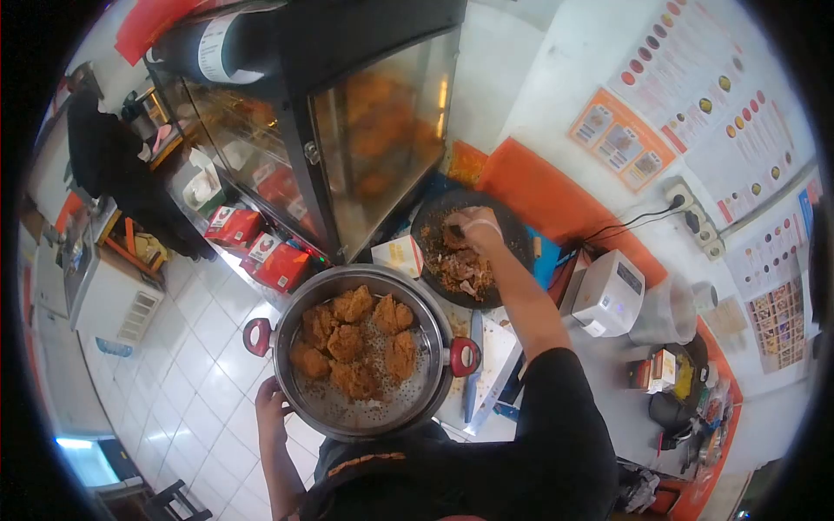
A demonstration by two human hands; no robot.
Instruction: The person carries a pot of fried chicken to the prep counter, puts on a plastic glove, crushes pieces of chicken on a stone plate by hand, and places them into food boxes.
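1. Head view: the metal pot (334, 410) with red handles is the landmark; browned fried chicken (347, 343) lies on its holed base.
2. The left hand (271, 401) is at the pot's near left side, below that handle, fingers loosely bent; I cannot tell whether it grips the wall.
3. The right hand (478, 227) reaches into the black pan (519, 233), beyond the pot to the right. Its fingers curl down at a brown piece among crumbs and shreds; whether it has hold of it, I cannot tell.
4. The right forearm covers part of the pan's right side.
5. A small carton (399, 256) stands in the gap between pot, pan and display case (382, 52), which rises beyond the pot.
6. A knife (473, 369) lies just right of the pot, passing beside its right handle.
7. Farther right of the pot, a white machine (610, 293) and a clear tub (665, 308) stand on the worktop (599, 373).
8. Left of the pot, well apart, is another person (113, 165) in dark clothes.
9. Red boxes (278, 263) beyond the pot's left side carry white labels; wall posters (712, 95), far right, bear print. All this writing is too small to read.
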